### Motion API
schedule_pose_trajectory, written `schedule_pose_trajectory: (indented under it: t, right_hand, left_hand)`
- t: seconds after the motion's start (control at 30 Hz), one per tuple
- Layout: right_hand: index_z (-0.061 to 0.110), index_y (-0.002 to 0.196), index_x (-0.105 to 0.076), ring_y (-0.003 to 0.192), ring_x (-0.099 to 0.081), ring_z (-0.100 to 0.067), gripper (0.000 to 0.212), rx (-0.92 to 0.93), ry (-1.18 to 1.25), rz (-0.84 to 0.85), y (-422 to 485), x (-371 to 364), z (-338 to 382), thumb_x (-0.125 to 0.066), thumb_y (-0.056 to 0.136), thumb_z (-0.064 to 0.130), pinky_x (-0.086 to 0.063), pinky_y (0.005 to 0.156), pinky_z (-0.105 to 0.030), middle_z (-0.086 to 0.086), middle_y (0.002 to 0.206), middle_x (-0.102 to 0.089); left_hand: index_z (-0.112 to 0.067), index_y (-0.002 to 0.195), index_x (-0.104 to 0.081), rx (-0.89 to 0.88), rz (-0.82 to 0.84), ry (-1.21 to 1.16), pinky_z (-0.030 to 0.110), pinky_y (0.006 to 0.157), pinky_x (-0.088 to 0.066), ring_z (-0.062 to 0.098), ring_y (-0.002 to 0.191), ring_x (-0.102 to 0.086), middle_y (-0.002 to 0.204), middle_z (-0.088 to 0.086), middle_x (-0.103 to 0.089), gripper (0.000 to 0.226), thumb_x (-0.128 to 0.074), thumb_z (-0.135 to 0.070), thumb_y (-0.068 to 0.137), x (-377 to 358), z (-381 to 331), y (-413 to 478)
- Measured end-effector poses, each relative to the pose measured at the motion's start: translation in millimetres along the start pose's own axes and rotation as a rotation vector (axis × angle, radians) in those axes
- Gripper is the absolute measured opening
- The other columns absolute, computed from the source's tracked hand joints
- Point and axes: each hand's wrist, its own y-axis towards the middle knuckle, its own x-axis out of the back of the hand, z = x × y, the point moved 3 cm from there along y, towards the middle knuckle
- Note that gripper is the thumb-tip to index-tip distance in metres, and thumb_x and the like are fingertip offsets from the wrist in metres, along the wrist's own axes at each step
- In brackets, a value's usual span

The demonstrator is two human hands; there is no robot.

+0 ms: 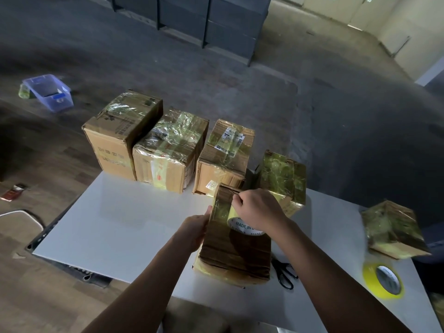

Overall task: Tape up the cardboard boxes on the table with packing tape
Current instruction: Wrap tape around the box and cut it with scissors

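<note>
The right hand (260, 210) gripped the tape roll (243, 227) atop the box (235, 255). The left hand (194, 230) clasped the box's side, and its long axis ran away beyond the fingers (237, 201).

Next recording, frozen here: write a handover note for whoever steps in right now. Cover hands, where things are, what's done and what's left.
Left hand: grips the left side of the box at the front of the table.
Right hand: holds the tape roll on top of that box, tape running over its far end.
Done: back boxes, fourth box and right box look taped.
Left: the held box's near top is bare; run the strip on, then cut. Scissors lie right of it, spare roll further right.
</note>
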Motion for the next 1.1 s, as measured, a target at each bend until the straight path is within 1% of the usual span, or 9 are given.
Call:
schedule_pose_trajectory:
  t: [0.13, 0.23, 0.33, 0.5, 0.63, 0.8, 0.93, 1.03, 1.1]
  right_hand:
    - [0.014, 0.052, -0.036, 0.04, -0.032, -0.015, 0.05, -0.002, -0.013, 0.001, 0, 0, 0, -0.038, 0.099, 0.03, -0.026, 0.044, -0.027, 0.0, 0.046, -0.033]
    - [0.015, 0.054, -0.039, 0.042, -0.037, -0.015, 0.049, -0.01, -0.034, -0.012, 0, 0, 1, -0.037, 0.099, 0.032, -0.028, 0.045, -0.027, 0.0, 0.048, -0.037]
    - [0.017, 0.056, -0.039, 0.046, -0.04, -0.014, 0.046, -0.039, -0.033, -0.022, 1, 0, 0, -0.037, 0.099, 0.035, -0.028, 0.048, -0.027, 0.0, 0.052, -0.041]
    - [0.019, 0.08, -0.055, 0.053, -0.055, -0.011, 0.026, 0.044, 0.292, -0.041, -7, 0, -10, -0.048, 0.095, 0.04, -0.039, 0.047, -0.023, 0.005, 0.065, -0.058]
    - [0.016, 0.081, -0.059, 0.055, -0.054, 0.0, 0.036, -0.049, 0.657, 0.03, -25, -9, -39, -0.05, 0.092, 0.049, -0.04, 0.052, -0.02, 0.006, 0.067, -0.057]
    - [0.017, 0.07, -0.055, 0.043, -0.042, 0.0, 0.033, 0.031, 0.405, -0.037, -24, 5, -53, -0.053, 0.096, 0.036, -0.031, 0.043, -0.015, 0.007, 0.055, -0.047]
    - [0.007, 0.063, -0.051, 0.045, -0.036, -0.012, 0.043, -0.03, 0.292, -0.018, -28, 11, -75, -0.05, 0.096, 0.035, -0.027, 0.048, -0.026, 0.001, 0.052, -0.039]
    - [0.017, 0.055, -0.04, 0.041, -0.031, -0.009, 0.046, -0.055, 0.261, -0.036, -25, 9, -70, -0.05, 0.096, 0.036, -0.024, 0.045, -0.025, 0.005, 0.047, -0.034]
    - [0.017, 0.055, -0.04, 0.041, -0.032, -0.01, 0.046, -0.062, 0.258, -0.039, -24, 8, -68, -0.05, 0.096, 0.036, -0.025, 0.045, -0.025, 0.004, 0.047, -0.034]
  left_hand:
    - [-0.008, 0.082, -0.064, -0.206, -0.224, 0.246, 0.033, 0.067, -0.053, 0.018, 0.073, -0.061, 0.08, 0.008, -0.065, 0.037, -0.054, -0.04, 0.096, -2, 0, -3]
    - [-0.003, 0.096, -0.064, -0.384, -0.382, 0.23, 0.031, 0.061, -0.047, 0.017, 0.071, -0.057, 0.079, 0.004, -0.062, 0.032, -0.054, -0.033, 0.097, 0, -11, -3]
    - [-0.014, 0.095, -0.058, -0.553, -0.35, 0.407, 0.036, 0.061, -0.051, 0.019, 0.075, -0.061, 0.084, 0.001, -0.063, 0.031, -0.06, -0.045, 0.089, -11, -23, -9]
    - [-0.015, 0.099, -0.047, -0.565, -0.42, 0.593, 0.027, 0.06, -0.04, 0.009, 0.072, -0.05, 0.086, 0.0, -0.057, 0.035, -0.067, -0.041, 0.086, -16, -14, -7]
    - [-0.016, 0.1, -0.048, -0.543, -0.425, 0.615, 0.031, 0.063, -0.044, 0.011, 0.073, -0.051, 0.084, -0.002, -0.056, 0.035, -0.066, -0.043, 0.086, -16, -13, -6]
    - [-0.022, 0.1, -0.042, -0.585, -0.472, 0.7, 0.024, 0.055, -0.038, 0.006, 0.071, -0.05, 0.086, -0.004, -0.056, 0.033, -0.063, -0.044, 0.089, -16, -16, -12]
    - [-0.016, 0.109, -0.047, -0.663, -0.515, 0.824, 0.029, 0.064, -0.045, 0.013, 0.079, -0.053, 0.101, -0.001, -0.056, 0.035, -0.061, -0.042, 0.09, -26, -19, -18]
    - [-0.011, 0.115, -0.058, -0.945, -0.622, 1.171, 0.033, 0.08, -0.045, 0.021, 0.099, -0.053, 0.113, 0.006, -0.055, 0.028, -0.059, -0.029, 0.093, -37, -21, -32]
    - [-0.013, 0.12, -0.062, -1.156, -0.53, 1.287, 0.037, 0.091, -0.044, 0.026, 0.111, -0.055, 0.12, 0.007, -0.058, 0.03, -0.056, -0.025, 0.094, -44, -16, -42]
